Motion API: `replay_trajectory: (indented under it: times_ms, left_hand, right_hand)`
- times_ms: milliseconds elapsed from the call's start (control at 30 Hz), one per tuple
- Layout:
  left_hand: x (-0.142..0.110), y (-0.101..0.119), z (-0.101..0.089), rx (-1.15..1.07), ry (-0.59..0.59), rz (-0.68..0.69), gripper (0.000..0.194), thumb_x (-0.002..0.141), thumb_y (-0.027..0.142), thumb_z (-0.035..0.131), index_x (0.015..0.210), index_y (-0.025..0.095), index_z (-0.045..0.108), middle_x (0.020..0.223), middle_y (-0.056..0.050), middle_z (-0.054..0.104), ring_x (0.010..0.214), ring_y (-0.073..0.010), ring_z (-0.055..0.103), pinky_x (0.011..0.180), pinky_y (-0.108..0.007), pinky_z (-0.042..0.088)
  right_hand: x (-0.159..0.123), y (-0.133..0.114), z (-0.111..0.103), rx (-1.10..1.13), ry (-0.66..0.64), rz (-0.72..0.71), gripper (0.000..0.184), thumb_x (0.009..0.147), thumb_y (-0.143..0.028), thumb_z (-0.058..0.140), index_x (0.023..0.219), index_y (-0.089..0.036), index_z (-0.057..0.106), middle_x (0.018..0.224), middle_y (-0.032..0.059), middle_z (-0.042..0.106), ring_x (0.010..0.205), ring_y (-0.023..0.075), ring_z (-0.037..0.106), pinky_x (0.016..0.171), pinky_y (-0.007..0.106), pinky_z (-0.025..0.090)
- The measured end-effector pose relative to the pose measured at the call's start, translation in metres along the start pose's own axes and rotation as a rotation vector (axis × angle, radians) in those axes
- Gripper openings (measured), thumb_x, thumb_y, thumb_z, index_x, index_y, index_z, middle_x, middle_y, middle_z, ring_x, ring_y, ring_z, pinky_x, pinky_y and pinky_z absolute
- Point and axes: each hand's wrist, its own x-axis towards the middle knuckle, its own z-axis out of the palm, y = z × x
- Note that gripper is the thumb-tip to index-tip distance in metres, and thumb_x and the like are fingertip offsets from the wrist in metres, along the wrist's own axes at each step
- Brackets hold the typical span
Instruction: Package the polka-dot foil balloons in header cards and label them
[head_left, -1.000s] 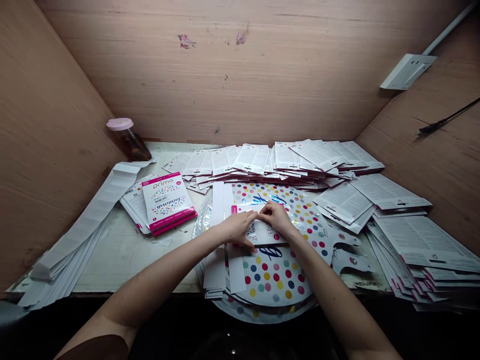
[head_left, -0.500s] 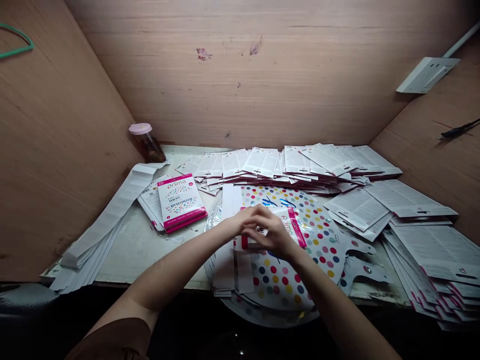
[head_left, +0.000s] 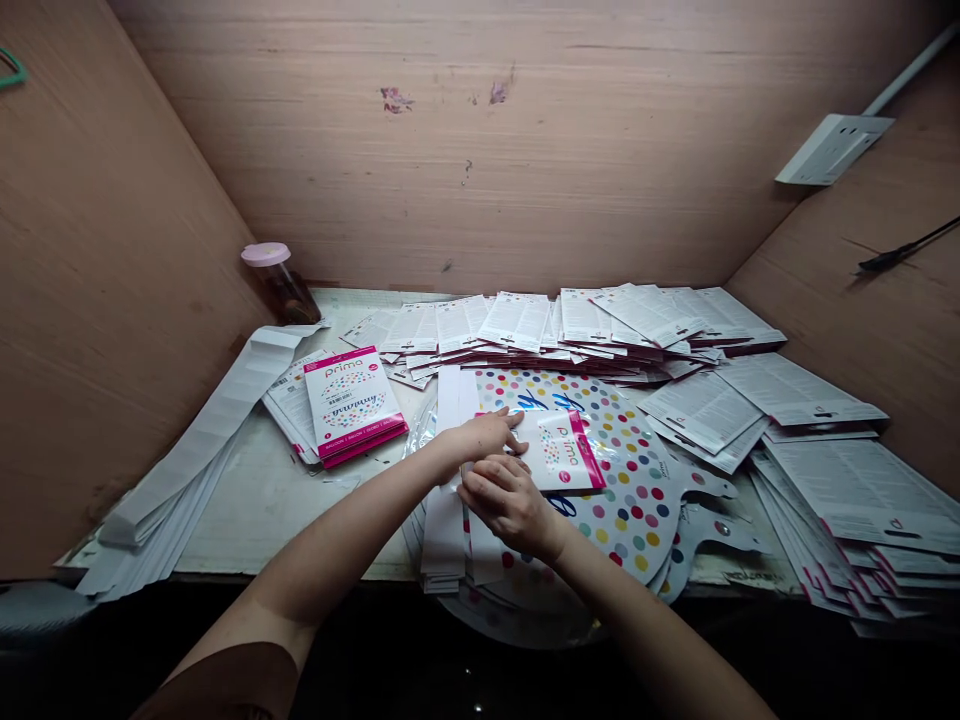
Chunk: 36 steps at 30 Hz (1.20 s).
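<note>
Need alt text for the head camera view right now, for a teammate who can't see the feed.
The left hand and right hand work at the edge of a white-and-pink Prima card lying on a polka-dot foil balloon. Overlapping rows of printed cards fill the table behind.

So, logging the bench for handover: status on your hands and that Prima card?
Prima card lying on a polka-dot foil balloon. Left hand at its left edge. Right hand just below it.

Multicoloured polka dots on the foil balloon [head_left: 630,490]; magenta edging on the white Prima card [head_left: 559,452]
</note>
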Motion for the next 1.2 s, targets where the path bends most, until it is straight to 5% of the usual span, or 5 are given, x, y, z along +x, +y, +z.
replay_trajectory:
  times_ms: [167,367,467,633,1200]
  left_hand:
    - [-0.004,0.007,-0.007,0.027,-0.067,-0.005,0.049,0.083,0.058,0.064,0.121,0.027,0.068,0.161,-0.008,0.021,0.146,-0.0406,0.018,0.115,-0.046,0.028]
    - [-0.01,0.009,0.001,0.074,0.001,-0.026,0.038,0.083,0.053,0.066,0.112,0.03,0.072,0.162,-0.002,0.018,0.148,-0.0388,0.012,0.116,-0.05,0.026]
    - [-0.013,0.01,0.008,0.063,0.067,-0.031,0.044,0.078,0.061,0.068,0.106,0.027,0.074,0.163,-0.004,0.016,0.148,-0.0406,0.009,0.117,-0.054,0.022]
    - [-0.016,0.008,0.014,0.051,0.106,-0.023,0.048,0.078,0.063,0.066,0.11,0.028,0.072,0.162,-0.008,0.016,0.148,-0.0415,0.01,0.115,-0.058,0.021]
    - [-0.018,0.012,0.017,0.07,0.135,-0.029,0.052,0.078,0.06,0.069,0.118,0.027,0.068,0.162,-0.014,0.013,0.147,-0.0414,0.012,0.114,-0.059,0.022]
  right_hand:
    - [-0.011,-0.016,-0.015,0.144,-0.221,-0.077,0.018,0.093,-0.008,0.046,0.092,-0.019,0.06,0.092,0.0067,0.068,0.087,0.0197,0.059,0.079,0.036,0.052]
    - [-0.015,0.046,-0.066,0.539,-0.192,0.697,0.006,0.089,-0.027,0.057,0.088,-0.022,0.054,0.083,0.0027,0.061,0.076,0.0161,0.06,0.07,0.031,0.052]
    - [-0.02,0.098,-0.067,0.507,-0.212,0.837,0.02,0.084,-0.038,0.062,0.083,-0.022,0.05,0.079,0.0006,0.057,0.07,0.0149,0.056,0.064,0.03,0.05]
    - [-0.033,0.138,-0.043,0.455,-0.271,0.848,0.024,0.08,-0.041,0.06,0.082,-0.022,0.047,0.076,-0.0022,0.053,0.063,0.0127,0.049,0.06,0.028,0.045]
    - [-0.04,0.14,-0.024,0.063,-0.278,0.76,0.027,0.077,-0.026,0.069,0.098,-0.019,0.055,0.097,0.0029,0.052,0.08,0.0156,0.051,0.071,0.029,0.046]
